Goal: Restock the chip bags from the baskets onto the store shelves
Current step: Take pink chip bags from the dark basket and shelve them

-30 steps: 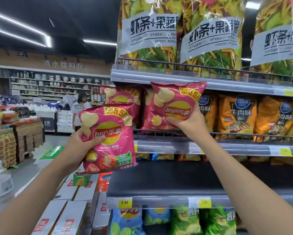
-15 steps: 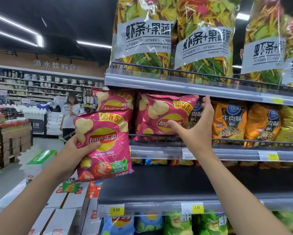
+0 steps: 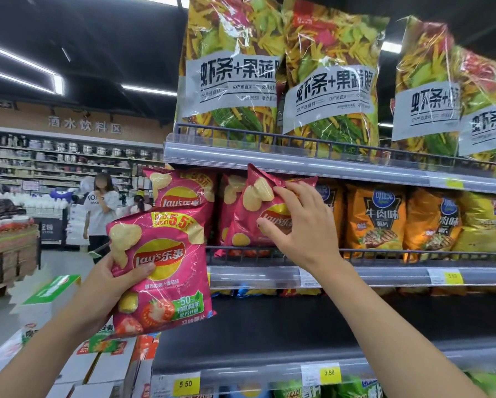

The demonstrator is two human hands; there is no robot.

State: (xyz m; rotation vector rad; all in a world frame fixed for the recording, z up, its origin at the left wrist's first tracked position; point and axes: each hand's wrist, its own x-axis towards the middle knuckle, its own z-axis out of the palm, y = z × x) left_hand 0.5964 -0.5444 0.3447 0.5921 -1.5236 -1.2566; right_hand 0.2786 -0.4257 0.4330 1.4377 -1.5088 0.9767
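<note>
Shelf unit takes the right side. Top shelf (image 3: 298, 163): large snack bags (image 3: 232, 67) upright in a row behind its rail. Middle shelf (image 3: 384, 275) just below: end chip bag (image 3: 180, 193) at the left end, shelved chip bag (image 3: 252, 214) right of it and tilted, right hand (image 3: 301, 225) gripping its front. Beef chip bags (image 3: 379, 219) stand in a row further right. Lower shelf (image 3: 298, 326) sits under that, with bottom-row bags (image 3: 341, 389) beneath it. Left hand (image 3: 103, 285), near left, holds held chip bag (image 3: 160, 271) in front of the unit's left end, overlapping the end chip bag's lower part. Cartons (image 3: 109, 366) lie below the held bag. Far left, a person (image 3: 100, 208) stands in the aisle, with the wall shelves (image 3: 68, 159) behind.
</note>
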